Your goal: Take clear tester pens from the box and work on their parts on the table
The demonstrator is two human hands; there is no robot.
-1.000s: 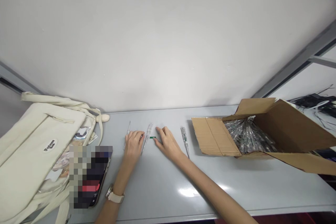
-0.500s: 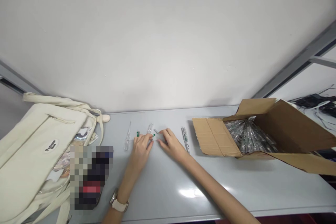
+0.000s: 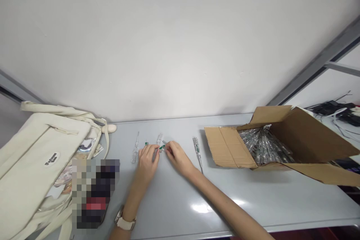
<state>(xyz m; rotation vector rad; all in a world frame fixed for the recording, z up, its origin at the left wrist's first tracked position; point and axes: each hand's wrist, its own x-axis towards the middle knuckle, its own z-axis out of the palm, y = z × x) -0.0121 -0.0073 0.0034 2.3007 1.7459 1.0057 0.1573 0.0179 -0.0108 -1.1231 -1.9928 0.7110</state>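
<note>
Head view: both hands (image 3: 161,157) on green cap (image 3: 162,147).

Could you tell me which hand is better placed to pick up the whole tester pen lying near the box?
Probably the right hand: the tester pen lies just to its right, towards the box, while the left hand sits further off.

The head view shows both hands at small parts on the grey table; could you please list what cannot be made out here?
- Small green-tipped part: too small, partly hidden by the left hand and right hand.
- Pixelated patch: blurred.
- Cardboard box: cut by the right edge.
- Clear tools in it: too small to count.
</note>
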